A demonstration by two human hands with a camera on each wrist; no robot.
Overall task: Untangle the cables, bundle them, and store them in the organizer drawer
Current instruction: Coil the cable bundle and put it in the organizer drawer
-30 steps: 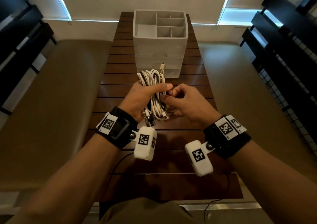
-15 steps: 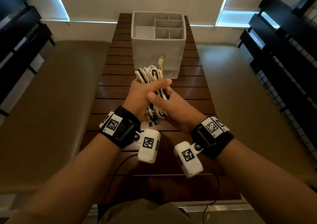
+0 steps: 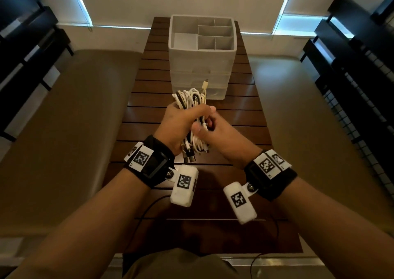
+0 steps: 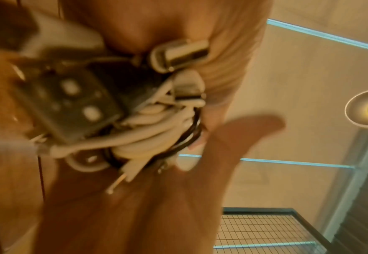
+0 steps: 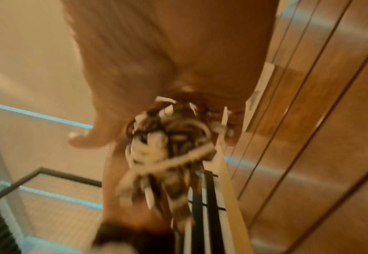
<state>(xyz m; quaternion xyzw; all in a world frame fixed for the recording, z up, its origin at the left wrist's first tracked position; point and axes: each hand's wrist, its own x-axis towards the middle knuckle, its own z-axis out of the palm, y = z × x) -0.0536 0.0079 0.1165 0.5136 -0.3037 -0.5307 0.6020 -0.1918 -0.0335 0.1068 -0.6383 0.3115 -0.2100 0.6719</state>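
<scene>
A bundle of white and black cables is held upright above the slatted wooden table. My left hand grips the bundle round its middle, thumb across the front. My right hand closes on the same bundle from the right, thumb pressed on the white strands. Plug ends hang below the hands. The left wrist view shows the cables and a metal plug close up. In the blurred right wrist view the cables sit under the fingers. The white organizer stands beyond, its drawers closed.
The organizer's top tray has several open compartments. Tan benches flank the table on both sides. Dark racks line the far right and left walls. A thin black wire lies on the near table.
My right hand has moved in from the side and now wraps the bundle with my left. The bundle sits slightly closer to me; the camera view shifted a little.
</scene>
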